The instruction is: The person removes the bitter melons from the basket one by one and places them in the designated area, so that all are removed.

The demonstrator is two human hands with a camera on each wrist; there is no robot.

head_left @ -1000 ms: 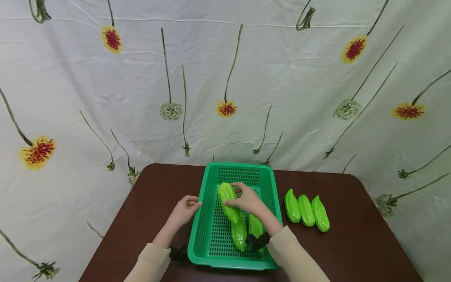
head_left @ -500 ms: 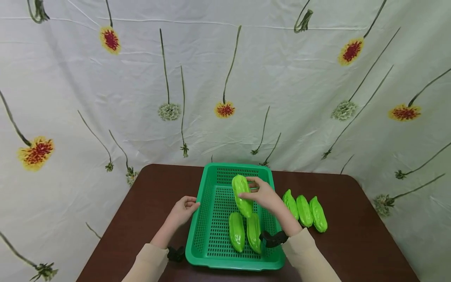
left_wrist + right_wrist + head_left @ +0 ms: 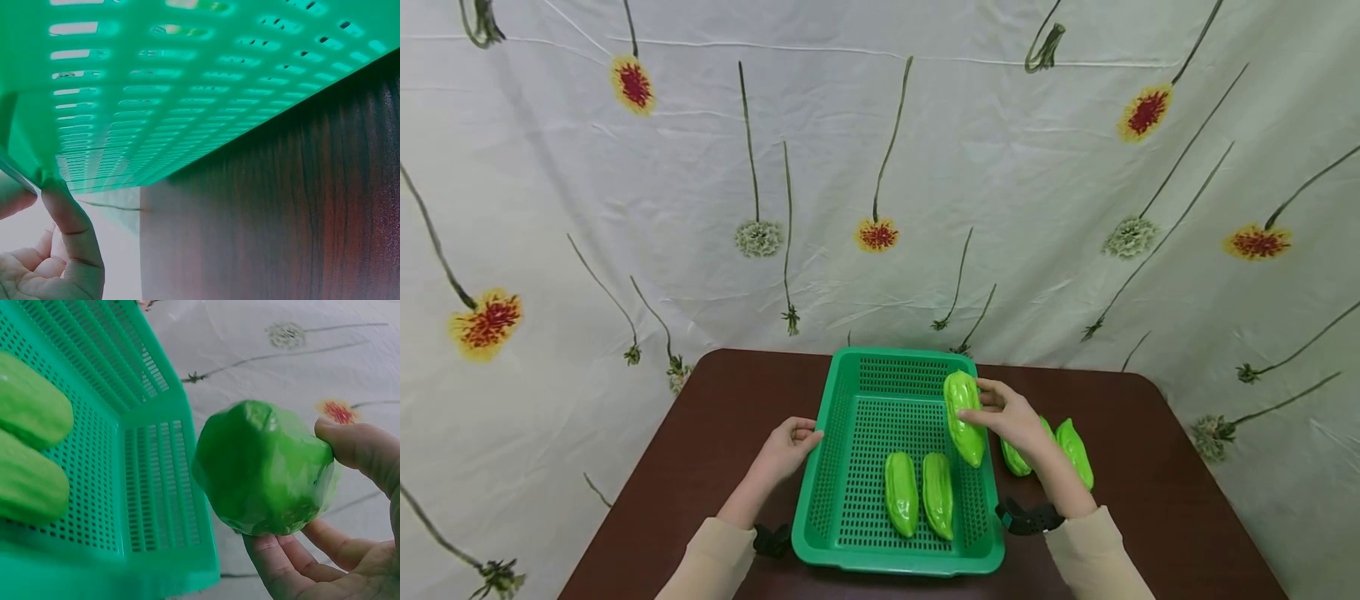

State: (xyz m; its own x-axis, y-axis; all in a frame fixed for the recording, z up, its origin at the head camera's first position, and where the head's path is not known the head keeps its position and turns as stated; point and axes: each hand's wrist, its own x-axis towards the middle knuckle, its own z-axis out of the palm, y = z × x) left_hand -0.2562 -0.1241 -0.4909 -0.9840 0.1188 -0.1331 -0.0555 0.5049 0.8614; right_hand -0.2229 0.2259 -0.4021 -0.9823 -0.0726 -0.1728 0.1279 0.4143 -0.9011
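My right hand [image 3: 1009,414] grips a bright green, ribbed bitter melon [image 3: 962,421], thumb on one side and fingers on the other. In the head view it overlaps the right wall of the green plastic basket [image 3: 895,562]; the right wrist view shows its blunt end close beside the basket rim [image 3: 201,519]. Two more bitter melons lie side by side on the basket floor, a left one [image 3: 901,494] and a right one [image 3: 937,496]. My left hand [image 3: 786,448] pinches the basket's left rim between thumb and forefinger, as the left wrist view [image 3: 69,231] also shows.
On the dark brown table [image 3: 1150,500], right of the basket, more bitter melons [image 3: 1075,450] lie together, partly hidden behind my right hand and forearm. A white flower-printed cloth [image 3: 820,167] hangs behind the table's far edge.
My right hand has carried the bitter melon rightward, from over the basket's middle to its right wall. Both melons on the basket floor now show fully. The left hand keeps its place.
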